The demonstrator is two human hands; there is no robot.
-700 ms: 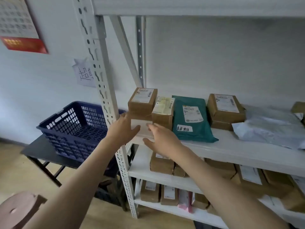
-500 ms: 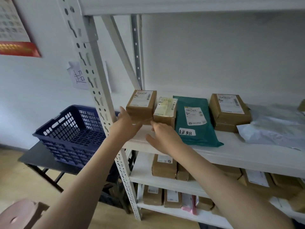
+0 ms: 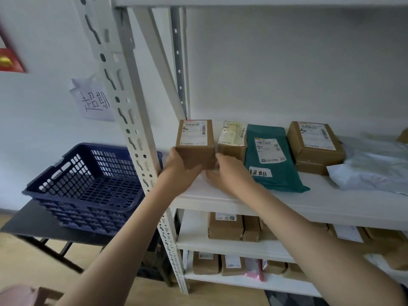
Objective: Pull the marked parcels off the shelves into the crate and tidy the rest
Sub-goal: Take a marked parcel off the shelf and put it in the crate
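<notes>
A small brown cardboard box with a white label stands at the left end of the white shelf. My left hand grips its left front corner. My right hand holds its right front corner, fingers tucked between it and the neighbouring taped box. To the right lies a green mailer bag bearing a handwritten white tag. A dark blue plastic crate sits on a black table left of the shelving.
Another brown box and a pale plastic mailer lie further right on the shelf. Lower shelves hold several brown parcels. The perforated upright post stands between shelf and crate. A handwritten paper sign hangs on the wall.
Both hands have moved forward from the shelf's front edge and closed on the front corners of the leftmost brown box. The camera has come closer.
</notes>
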